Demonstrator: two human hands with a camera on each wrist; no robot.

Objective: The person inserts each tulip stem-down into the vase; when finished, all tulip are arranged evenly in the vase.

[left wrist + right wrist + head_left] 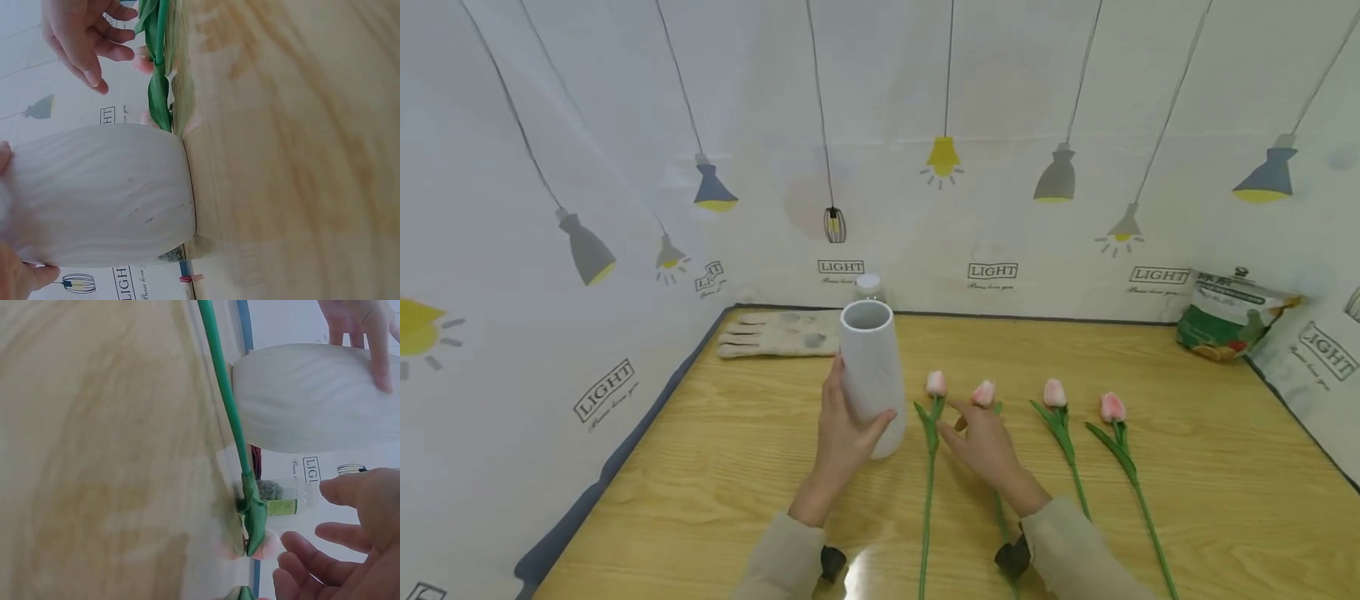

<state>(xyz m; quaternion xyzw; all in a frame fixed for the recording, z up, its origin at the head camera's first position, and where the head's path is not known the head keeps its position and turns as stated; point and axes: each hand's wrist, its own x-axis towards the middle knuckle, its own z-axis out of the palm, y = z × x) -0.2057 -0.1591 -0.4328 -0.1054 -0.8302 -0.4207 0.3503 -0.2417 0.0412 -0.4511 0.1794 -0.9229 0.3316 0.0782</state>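
Observation:
My left hand (842,429) grips a tall white ribbed vase (877,379), thumb across the near side and fingers round its left. The vase stands upright on the table, its mouth showing no flowers. Right of it, several pink artificial tulips lie in a row, blooms pointing away from me. Over the two leftmost, my right hand (988,446) hovers with loosely bent fingers, fingertips beside the first tulip (931,437) and partly hiding the second tulip (983,392). In the right wrist view, a gap shows between those fingers and the green stem (228,403); nothing is held.
A pale work glove (786,332) lies behind the vase to the left. A white-capped clear bottle (868,287) stands just behind the vase. At the back right corner sits a green and white bag (1228,315). Lamp-printed cloth walls (895,208) border the wooden table (1232,467).

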